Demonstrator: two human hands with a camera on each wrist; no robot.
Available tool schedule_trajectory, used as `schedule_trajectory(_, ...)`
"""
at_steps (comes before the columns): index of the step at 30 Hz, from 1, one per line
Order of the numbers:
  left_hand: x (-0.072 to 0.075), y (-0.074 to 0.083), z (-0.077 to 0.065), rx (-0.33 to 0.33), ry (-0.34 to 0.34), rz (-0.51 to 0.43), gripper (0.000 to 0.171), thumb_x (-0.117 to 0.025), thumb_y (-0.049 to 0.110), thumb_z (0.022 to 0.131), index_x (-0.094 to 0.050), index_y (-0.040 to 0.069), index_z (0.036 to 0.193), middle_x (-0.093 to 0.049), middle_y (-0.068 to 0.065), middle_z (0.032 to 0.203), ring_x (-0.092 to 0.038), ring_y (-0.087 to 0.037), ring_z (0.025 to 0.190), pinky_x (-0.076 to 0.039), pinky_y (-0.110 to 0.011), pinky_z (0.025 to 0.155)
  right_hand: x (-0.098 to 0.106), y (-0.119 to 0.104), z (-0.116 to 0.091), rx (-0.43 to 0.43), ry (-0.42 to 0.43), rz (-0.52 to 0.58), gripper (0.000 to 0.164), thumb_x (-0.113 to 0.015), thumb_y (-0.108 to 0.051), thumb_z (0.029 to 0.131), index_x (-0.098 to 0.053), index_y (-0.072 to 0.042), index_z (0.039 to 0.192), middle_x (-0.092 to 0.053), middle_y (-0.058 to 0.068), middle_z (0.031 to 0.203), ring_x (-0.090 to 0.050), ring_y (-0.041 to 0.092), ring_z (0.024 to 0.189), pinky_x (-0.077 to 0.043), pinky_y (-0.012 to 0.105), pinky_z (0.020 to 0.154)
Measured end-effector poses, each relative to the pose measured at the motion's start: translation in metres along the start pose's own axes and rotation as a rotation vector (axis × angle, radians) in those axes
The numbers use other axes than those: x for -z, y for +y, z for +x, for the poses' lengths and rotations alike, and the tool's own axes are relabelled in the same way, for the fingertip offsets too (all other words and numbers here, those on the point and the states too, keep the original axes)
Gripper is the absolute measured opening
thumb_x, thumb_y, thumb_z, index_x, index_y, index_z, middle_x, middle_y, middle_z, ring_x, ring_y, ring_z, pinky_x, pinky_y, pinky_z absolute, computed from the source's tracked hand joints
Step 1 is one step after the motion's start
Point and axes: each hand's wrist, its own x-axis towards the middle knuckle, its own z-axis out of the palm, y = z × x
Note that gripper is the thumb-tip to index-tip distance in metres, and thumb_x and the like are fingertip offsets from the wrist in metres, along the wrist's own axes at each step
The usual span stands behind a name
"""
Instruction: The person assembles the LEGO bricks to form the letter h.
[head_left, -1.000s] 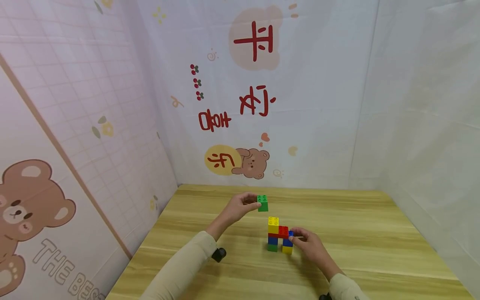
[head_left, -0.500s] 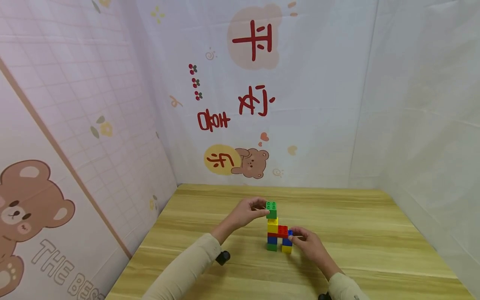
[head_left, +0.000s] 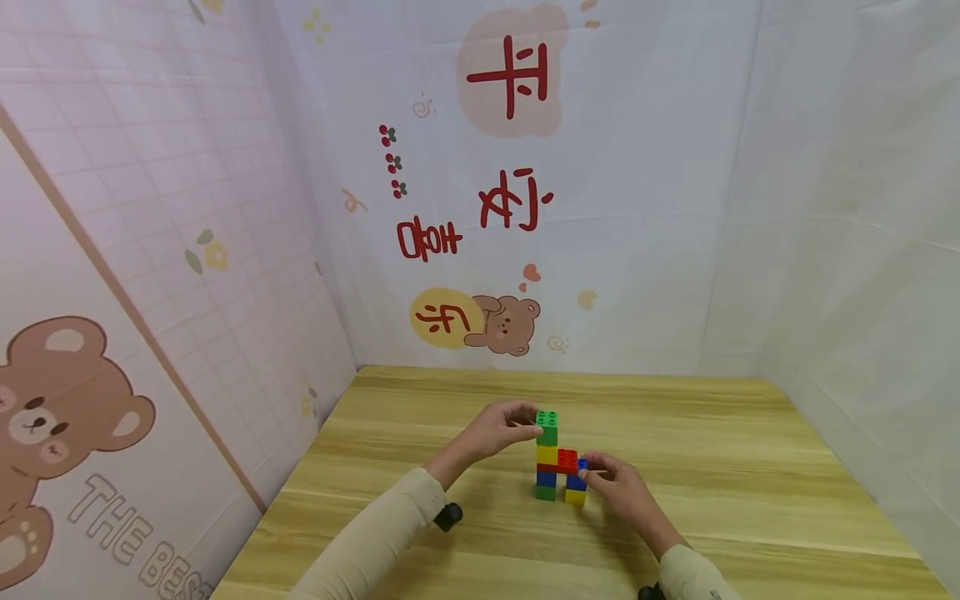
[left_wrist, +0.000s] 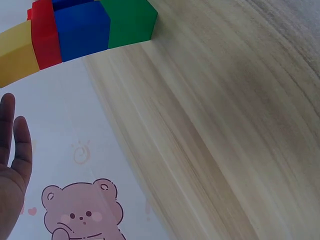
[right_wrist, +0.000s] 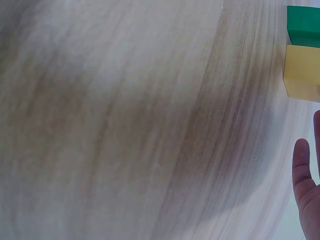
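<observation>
In the head view a small structure of toy building bricks stands on the table. Its left column has a green brick (head_left: 546,493) at the bottom, then a blue brick (head_left: 547,479), a red brick (head_left: 567,461) that bridges to the right column, and a yellow brick (head_left: 547,454). On top of that yellow brick sits a green brick (head_left: 547,429), pinched by my left hand (head_left: 497,431). My right hand (head_left: 618,493) pinches the blue brick (head_left: 582,464) at the top of the right column, above another blue brick and a yellow brick (head_left: 575,497). Both wrist views show only some fingers.
The wooden table (head_left: 720,467) reaches back to a hanging white cloth (head_left: 637,250) with printed bears and red characters. More cloth hangs along the left and right sides. A black wrist device (head_left: 448,517) shows beneath my left sleeve.
My left hand has moved right and down with the green brick, from the air beside the left column onto the yellow brick. My right hand has stayed at the right column.
</observation>
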Motion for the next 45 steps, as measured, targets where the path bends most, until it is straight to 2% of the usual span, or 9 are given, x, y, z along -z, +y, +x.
schedule_trajectory(9,-0.002,0.003,-0.003,0.028,0.045,-0.021,0.027,-0.071,0.032,0.093,-0.069,0.018,0.116,-0.068,0.006,0.104,-0.063,-0.017,0.095,-0.053,-0.031,0.083,-0.001,-0.003,-0.001,-0.006,0.005,-0.001,0.035,-0.067,-0.027,0.096,-0.066,-0.005,0.123,-0.066,0.008,0.117,-0.062,0.028,0.108,-0.049,0.05,0.095)
schedule_trajectory(16,-0.001,0.006,-0.003,-0.024,0.022,0.092,0.03,-0.068,0.036,0.095,-0.069,0.019,0.12,-0.068,0.01,0.103,-0.062,-0.009,0.094,-0.051,-0.03,0.086,-0.001,-0.003,-0.002,0.003,0.012,-0.006,0.035,-0.067,-0.025,0.096,-0.066,-0.004,0.124,-0.066,0.009,0.118,-0.063,0.029,0.109,-0.049,0.05,0.095)
schedule_trajectory(19,-0.002,0.007,-0.003,-0.043,0.019,0.108,0.03,-0.068,0.035,0.096,-0.069,0.018,0.12,-0.068,0.01,0.103,-0.061,-0.009,0.095,-0.05,-0.03,0.087,-0.001,-0.004,-0.003,0.005,0.013,-0.012,0.035,-0.066,-0.025,0.097,-0.065,-0.004,0.125,-0.066,0.009,0.119,-0.062,0.03,0.11,-0.049,0.051,0.096)
schedule_trajectory(32,-0.014,0.0,-0.01,-0.059,0.076,0.053,0.032,-0.065,0.035,0.097,-0.069,0.017,0.123,-0.067,0.009,0.106,-0.06,-0.008,0.099,-0.05,-0.029,0.087,0.002,-0.008,-0.009,0.0,0.009,-0.02,0.039,-0.066,-0.029,0.097,-0.064,-0.003,0.126,-0.065,0.011,0.121,-0.061,0.032,0.111,-0.047,0.052,0.097)
schedule_trajectory(38,-0.016,-0.004,-0.013,-0.083,0.111,0.074,0.035,-0.064,0.036,0.098,-0.066,0.017,0.128,-0.067,0.008,0.109,-0.06,-0.008,0.1,-0.05,-0.029,0.087,-0.002,-0.007,-0.009,0.003,0.012,-0.008,0.038,-0.065,-0.027,0.098,-0.064,-0.004,0.127,-0.065,0.012,0.122,-0.061,0.032,0.112,-0.047,0.052,0.097)
schedule_trajectory(42,-0.016,-0.005,-0.016,-0.075,0.125,0.076,0.036,-0.065,0.035,0.098,-0.065,0.018,0.13,-0.067,0.008,0.111,-0.061,-0.008,0.1,-0.05,-0.029,0.087,-0.005,-0.005,-0.009,0.005,0.012,-0.008,0.04,-0.065,-0.029,0.098,-0.064,-0.004,0.128,-0.065,0.012,0.123,-0.062,0.032,0.111,-0.048,0.052,0.097)
schedule_trajectory(45,-0.018,-0.009,-0.016,-0.059,0.124,0.04,0.034,-0.066,0.033,0.097,-0.066,0.019,0.127,-0.067,0.008,0.11,-0.061,-0.009,0.1,-0.05,-0.029,0.086,-0.006,-0.005,-0.012,-0.003,0.014,0.0,0.041,-0.065,-0.03,0.098,-0.063,-0.003,0.129,-0.065,0.013,0.123,-0.062,0.032,0.111,-0.048,0.051,0.096)
